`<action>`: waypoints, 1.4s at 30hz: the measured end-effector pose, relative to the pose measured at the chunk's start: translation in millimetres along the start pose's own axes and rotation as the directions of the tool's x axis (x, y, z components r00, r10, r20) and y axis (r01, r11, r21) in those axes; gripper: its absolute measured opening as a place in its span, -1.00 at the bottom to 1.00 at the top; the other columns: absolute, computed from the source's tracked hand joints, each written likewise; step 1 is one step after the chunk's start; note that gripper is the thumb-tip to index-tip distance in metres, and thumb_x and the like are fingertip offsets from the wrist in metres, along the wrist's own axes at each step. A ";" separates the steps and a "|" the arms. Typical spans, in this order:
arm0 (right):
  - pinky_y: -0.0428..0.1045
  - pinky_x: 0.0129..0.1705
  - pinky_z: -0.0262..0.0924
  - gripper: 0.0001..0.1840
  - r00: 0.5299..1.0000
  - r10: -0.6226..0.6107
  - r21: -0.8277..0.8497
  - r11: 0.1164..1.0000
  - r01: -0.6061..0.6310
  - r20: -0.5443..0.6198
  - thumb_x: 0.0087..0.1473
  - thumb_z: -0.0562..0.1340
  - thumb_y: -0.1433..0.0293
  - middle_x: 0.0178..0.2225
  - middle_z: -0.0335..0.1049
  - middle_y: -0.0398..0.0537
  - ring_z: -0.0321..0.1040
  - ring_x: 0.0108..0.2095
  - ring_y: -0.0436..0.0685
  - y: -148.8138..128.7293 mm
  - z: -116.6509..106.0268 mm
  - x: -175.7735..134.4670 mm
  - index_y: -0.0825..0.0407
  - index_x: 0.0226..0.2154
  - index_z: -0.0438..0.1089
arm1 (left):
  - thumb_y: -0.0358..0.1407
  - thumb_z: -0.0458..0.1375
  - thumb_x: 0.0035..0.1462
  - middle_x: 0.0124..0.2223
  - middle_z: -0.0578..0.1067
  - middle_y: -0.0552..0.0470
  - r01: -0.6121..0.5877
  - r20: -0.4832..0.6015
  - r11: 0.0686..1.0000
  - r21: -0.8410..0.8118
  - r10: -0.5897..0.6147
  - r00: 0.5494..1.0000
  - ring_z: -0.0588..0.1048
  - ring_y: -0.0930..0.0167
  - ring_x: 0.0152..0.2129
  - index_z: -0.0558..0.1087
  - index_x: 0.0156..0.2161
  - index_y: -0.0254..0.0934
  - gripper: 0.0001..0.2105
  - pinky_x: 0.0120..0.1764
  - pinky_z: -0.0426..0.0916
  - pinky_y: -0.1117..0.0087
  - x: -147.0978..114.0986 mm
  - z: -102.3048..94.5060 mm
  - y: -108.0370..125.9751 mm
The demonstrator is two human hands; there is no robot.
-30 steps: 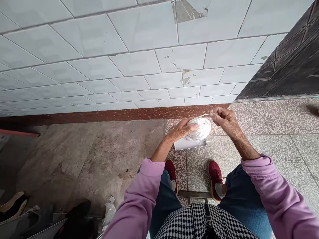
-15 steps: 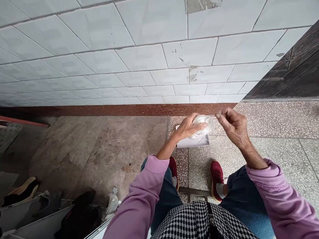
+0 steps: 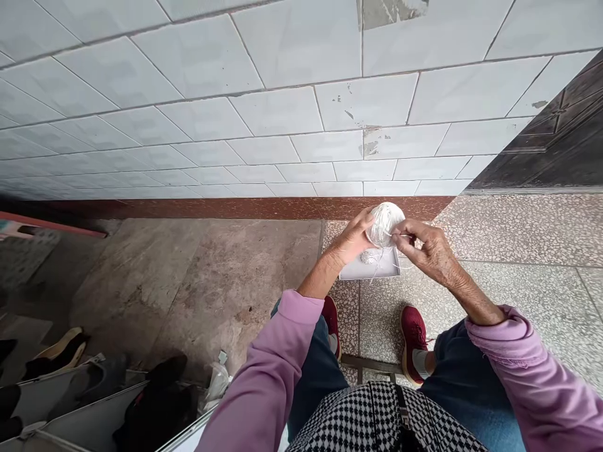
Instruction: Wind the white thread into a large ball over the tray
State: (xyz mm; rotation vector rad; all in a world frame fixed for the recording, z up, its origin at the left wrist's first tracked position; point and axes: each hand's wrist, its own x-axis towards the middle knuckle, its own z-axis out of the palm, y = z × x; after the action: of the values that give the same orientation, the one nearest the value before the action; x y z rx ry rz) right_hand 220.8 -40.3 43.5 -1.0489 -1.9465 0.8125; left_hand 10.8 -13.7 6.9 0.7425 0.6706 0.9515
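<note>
A ball of white string (image 3: 385, 221) is held up by my left hand (image 3: 351, 242), with the fingers and thumb curved round its left side. At the ball's lower right, my right hand (image 3: 426, 250) pinches a strand of the white string between thumb and fingers. Below the ball, a shallow white box lid or tray (image 3: 360, 271) lies on the floor. Inside it are a small white clump (image 3: 369, 257) and loose string ends, one trailing over the right edge.
A white tiled wall (image 3: 282, 113) with a brown base strip stands in front. Red shoes (image 3: 414, 339) rest on the speckled floor. At lower left is a rack (image 3: 89, 414) holding dark shoes and a clear plastic bag (image 3: 217, 380). A dark door (image 3: 556, 138) is at right.
My right hand has moved left and in against the ball, with the strand still pinched. The ball has been turned and raised slightly in my left hand.
</note>
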 end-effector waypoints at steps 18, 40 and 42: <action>0.08 -0.38 0.11 -0.87 0.926 0.368 -0.434 0.850 -0.297 0.086 0.10 0.37 0.28 -0.49 0.55 -0.04 0.37 -0.52 0.19 79.9 -88.2 -23.7 -0.08 -0.45 0.55 | 0.18 0.52 -0.10 0.31 0.56 -0.23 -0.127 -0.356 0.990 0.056 0.139 0.924 0.49 -0.02 0.31 0.51 0.13 -0.17 -0.25 0.05 0.61 0.09 5.9 -33.0 29.0; -0.03 -0.38 0.33 -0.68 0.953 0.169 0.292 0.925 -0.242 0.252 0.25 0.47 0.05 -0.31 0.62 -0.08 0.41 -0.38 0.04 36.1 -23.2 15.1 -0.04 -0.23 0.69 | 0.04 0.49 0.03 0.16 0.66 -0.15 -0.030 0.219 0.792 0.610 -0.132 0.967 0.61 0.07 0.11 0.60 0.25 -0.17 -0.30 0.17 0.51 0.03 -17.2 -6.3 19.8; -0.01 -0.36 0.27 -0.69 0.977 0.167 0.240 0.951 -0.194 0.130 0.24 0.48 0.07 -0.39 0.57 -0.12 0.36 -0.40 0.03 34.7 -22.6 14.2 -0.04 -0.33 0.65 | 0.05 0.50 0.02 0.15 0.67 -0.16 -0.033 0.178 0.791 0.610 -0.097 0.979 0.61 0.08 0.09 0.61 0.23 -0.17 -0.31 0.16 0.51 0.05 -15.0 -7.9 16.9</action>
State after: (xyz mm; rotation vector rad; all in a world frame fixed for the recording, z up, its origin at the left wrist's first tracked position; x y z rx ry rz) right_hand 248.0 -8.1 31.7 -1.0567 -1.7935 1.2074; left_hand -9.5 -18.6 18.6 1.3831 0.8187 0.6024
